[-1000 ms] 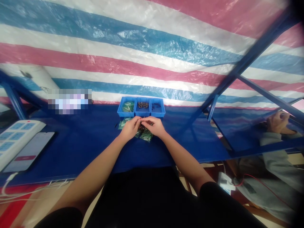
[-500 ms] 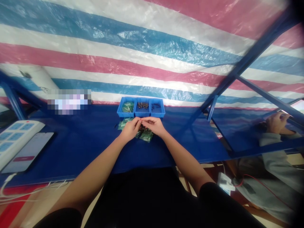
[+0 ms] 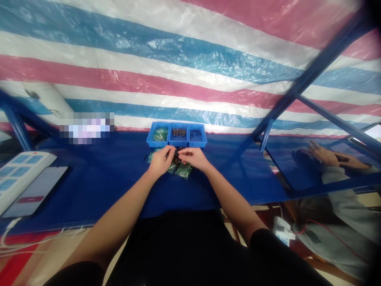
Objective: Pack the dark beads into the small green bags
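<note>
My left hand is pinched at the fingertips around something too small to make out. Close beside it, my right hand also has its fingers drawn together; what they hold, if anything, I cannot make out. A narrow gap separates the two sets of fingertips. Beneath the hands lie small clear packets with green contents and some dark bits, partly covered by the fingers. Just beyond stand three joined blue bins: green-looking packets in the left, small dark and brassy pieces in the middle, small black pieces in the right.
On the left of the blue table are a white power strip, a phone and a blurred-out object. Blue frame bars rise at the right. Past them, a co-worker's hands handle something dark.
My fingertips have come slightly apart; before, they met over the packets. The co-worker's hands have moved lower and to the left.
</note>
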Tool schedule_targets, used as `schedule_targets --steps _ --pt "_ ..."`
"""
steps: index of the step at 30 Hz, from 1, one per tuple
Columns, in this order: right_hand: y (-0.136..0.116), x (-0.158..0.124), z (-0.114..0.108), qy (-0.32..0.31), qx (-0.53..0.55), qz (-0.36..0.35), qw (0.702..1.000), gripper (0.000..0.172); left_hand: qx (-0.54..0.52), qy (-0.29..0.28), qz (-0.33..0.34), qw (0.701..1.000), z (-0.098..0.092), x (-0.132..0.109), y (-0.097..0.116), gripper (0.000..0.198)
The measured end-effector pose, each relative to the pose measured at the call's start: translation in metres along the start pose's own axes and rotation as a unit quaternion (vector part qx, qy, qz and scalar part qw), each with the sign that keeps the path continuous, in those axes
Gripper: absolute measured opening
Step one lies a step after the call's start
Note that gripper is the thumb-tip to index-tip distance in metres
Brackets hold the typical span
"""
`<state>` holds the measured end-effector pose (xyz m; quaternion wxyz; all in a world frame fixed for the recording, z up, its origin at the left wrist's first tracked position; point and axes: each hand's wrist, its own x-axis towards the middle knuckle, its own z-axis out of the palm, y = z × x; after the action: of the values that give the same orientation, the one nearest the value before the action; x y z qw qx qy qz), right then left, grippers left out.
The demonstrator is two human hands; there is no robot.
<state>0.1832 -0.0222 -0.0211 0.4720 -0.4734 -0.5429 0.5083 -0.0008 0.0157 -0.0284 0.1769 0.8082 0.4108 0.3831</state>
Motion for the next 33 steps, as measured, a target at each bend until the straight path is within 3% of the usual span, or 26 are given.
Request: schedule_targets --steps 2,4,7,10,12,15,17,21,27,33 --pt "-0.001 0.000 -0.004 -0.048 -0.001 0.058 0.997 0.037 0.005 0.019 -0.006 1.000 0.000 0.000 -0.002 0.032" --pt "0.000 0.002 -0.006 -0.048 0.003 0.068 0.997 0.039 0.014 0.029 -0.008 0.999 0.000 0.000 -0.003 0.030" --pt "0.006 0.011 -0.004 0.044 0.068 -0.025 0.996 0.059 0.025 0.034 -0.005 0.999 0.002 0.000 -0.004 0.029" --pt "0.010 0.016 -0.002 0.067 0.077 -0.103 0.989 0.077 0.023 0.031 0.003 0.999 0.004 -0.001 -0.003 0.029" --pt "0.011 0.015 -0.004 0.073 0.028 -0.128 0.989 0.064 0.023 0.028 0.005 0.999 0.004 -0.001 -0.003 0.029" --pt "0.012 0.011 -0.010 0.106 -0.092 -0.138 0.980 0.029 0.029 0.031 0.003 0.999 0.003 0.000 -0.002 0.030" --pt "0.013 0.010 -0.016 0.144 -0.160 -0.139 0.966 0.023 0.029 0.034 -0.001 0.999 0.002 0.000 -0.002 0.029" --pt "0.016 0.013 -0.025 0.173 -0.267 -0.125 0.940 0.021 0.026 0.034 -0.007 0.999 0.000 0.001 0.000 0.029" --pt "0.019 0.013 -0.020 0.083 -0.384 -0.146 0.908 0.026 0.031 0.033 -0.002 0.999 0.001 0.000 0.001 0.029" --pt "0.023 0.013 -0.012 0.060 -0.409 -0.141 0.900 0.035 0.035 0.034 -0.002 0.999 0.001 0.000 0.001 0.031"
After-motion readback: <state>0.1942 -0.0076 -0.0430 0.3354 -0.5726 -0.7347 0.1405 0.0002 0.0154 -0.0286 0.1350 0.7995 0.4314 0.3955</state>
